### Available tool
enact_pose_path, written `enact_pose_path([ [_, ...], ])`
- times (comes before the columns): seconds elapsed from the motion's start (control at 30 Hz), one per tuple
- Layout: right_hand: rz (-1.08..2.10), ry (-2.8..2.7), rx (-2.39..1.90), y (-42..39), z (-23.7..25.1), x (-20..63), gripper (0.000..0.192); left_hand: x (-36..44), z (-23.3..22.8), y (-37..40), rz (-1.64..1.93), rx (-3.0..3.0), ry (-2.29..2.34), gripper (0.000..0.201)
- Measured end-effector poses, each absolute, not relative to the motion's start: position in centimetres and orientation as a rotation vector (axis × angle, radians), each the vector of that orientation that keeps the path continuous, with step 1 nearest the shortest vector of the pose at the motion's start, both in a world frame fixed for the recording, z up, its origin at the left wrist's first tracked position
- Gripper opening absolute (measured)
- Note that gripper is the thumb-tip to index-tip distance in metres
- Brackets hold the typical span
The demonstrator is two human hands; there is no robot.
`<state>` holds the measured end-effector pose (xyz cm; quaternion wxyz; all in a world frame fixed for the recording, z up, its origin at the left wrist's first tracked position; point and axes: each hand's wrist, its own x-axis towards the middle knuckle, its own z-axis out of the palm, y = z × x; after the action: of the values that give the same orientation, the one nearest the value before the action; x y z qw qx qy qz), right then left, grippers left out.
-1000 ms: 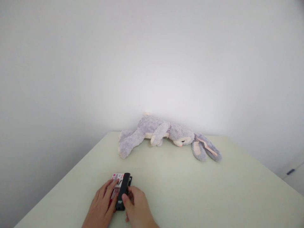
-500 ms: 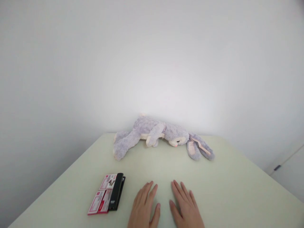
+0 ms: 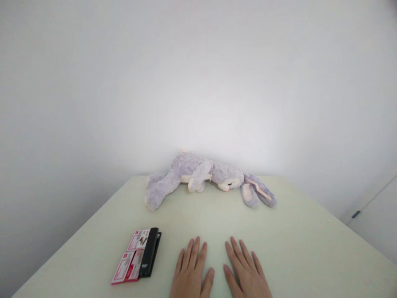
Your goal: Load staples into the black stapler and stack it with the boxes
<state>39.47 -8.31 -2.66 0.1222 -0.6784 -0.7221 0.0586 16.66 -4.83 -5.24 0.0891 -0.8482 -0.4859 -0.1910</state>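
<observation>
Both hands palm-down, fingers extended toward 12 o'clock, holding nothing: left hand (image 3: 191,274) beside right hand (image 3: 246,273), slightly apart.

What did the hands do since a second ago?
Both hands let go of the black stapler and the red-and-white card beside it. The left hand and right hand moved rightward and now lie flat on the table. The plush bunny stayed lying down.

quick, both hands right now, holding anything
left hand: open, flat on the table, holding nothing
right hand: open, flat on the table, holding nothing
</observation>
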Motion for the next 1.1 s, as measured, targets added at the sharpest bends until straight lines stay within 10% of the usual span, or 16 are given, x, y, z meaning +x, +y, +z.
enact_pose_path([
  [1.1, 0.21, -2.149, -2.039, -8.4, -1.8, 39.2, 0.062, 16.6, -5.4, -4.9, -0.555, -2.545, -1.464, 0.065],
])
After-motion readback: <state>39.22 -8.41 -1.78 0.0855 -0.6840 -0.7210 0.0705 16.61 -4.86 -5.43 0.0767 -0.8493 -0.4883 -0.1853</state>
